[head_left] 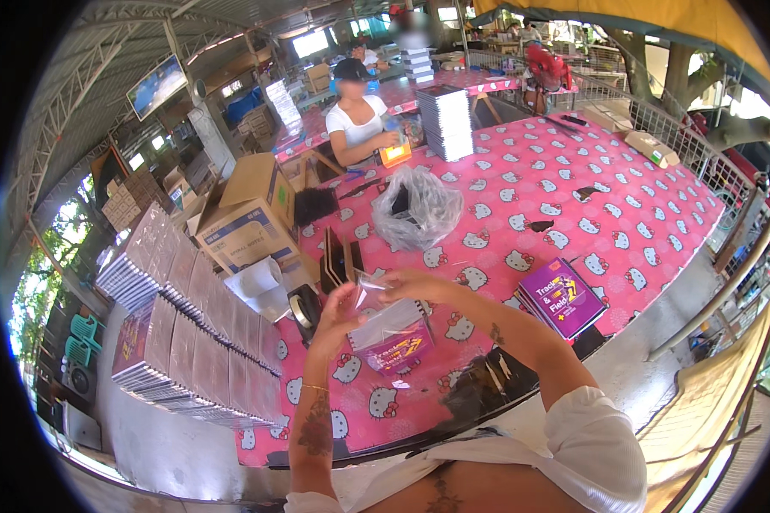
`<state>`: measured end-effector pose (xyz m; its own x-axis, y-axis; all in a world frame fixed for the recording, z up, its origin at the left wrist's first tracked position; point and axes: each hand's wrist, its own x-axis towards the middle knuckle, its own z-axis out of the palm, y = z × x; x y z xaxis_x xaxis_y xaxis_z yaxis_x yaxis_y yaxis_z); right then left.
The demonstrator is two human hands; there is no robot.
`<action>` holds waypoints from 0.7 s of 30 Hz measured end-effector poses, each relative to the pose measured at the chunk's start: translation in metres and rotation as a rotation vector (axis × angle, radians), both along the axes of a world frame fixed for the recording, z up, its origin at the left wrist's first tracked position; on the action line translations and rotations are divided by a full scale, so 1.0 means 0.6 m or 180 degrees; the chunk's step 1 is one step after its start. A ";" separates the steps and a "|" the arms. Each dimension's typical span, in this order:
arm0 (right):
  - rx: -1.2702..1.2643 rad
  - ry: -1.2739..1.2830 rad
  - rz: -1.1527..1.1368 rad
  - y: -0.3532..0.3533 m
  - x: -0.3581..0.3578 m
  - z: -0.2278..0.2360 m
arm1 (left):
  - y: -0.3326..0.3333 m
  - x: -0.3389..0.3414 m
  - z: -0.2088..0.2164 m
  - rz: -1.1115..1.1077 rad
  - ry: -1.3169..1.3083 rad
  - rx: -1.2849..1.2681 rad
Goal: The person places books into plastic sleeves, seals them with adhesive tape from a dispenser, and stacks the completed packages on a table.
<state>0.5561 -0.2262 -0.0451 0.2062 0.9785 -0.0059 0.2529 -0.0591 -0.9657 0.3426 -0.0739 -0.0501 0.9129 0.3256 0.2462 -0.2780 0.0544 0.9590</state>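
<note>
In front of me on the pink table [488,308] lies a purple book [395,349] inside a clear plastic sleeve [383,318]. The sleeve's top end is raised and crinkled between my hands. My left hand [337,313] grips it at the left corner, fingers pointing up. From the right, my right hand [409,287] reaches across with its fingers closed on the same plastic edge. Just left of my left hand stands a tape dispenser [303,309]. Further right is a short stack of purple books [563,299].
Tall stacks of wrapped books [197,342] stand at left, beside a cardboard box [252,214] and a white roll [261,286]. A clear plastic bag [417,209] lies beyond my hands. Across the table a co-worker [359,120] handles an orange item near a book stack [445,124].
</note>
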 end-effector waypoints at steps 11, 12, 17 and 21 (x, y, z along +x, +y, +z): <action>0.1456 -0.2633 0.0261 -0.082 -0.095 0.006 | -0.059 -0.109 0.053 0.0486 0.0832 0.3299; 0.1445 -0.2557 0.0312 -0.082 -0.100 -0.001 | -0.060 -0.108 0.037 0.0791 0.0251 0.4332; 0.1500 -0.2660 0.0298 -0.087 -0.116 0.029 | -0.074 -0.102 0.048 0.1154 -0.0002 0.3899; 0.1440 -0.2561 -0.0086 -0.077 -0.105 0.028 | -0.063 -0.083 0.053 0.1028 0.0386 0.3278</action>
<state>0.4928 -0.2723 -0.0286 0.0053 0.8474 0.5309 0.8619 0.2653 -0.4321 0.2928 -0.1116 -0.0184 0.8579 0.2435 0.4525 -0.0351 -0.8508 0.5244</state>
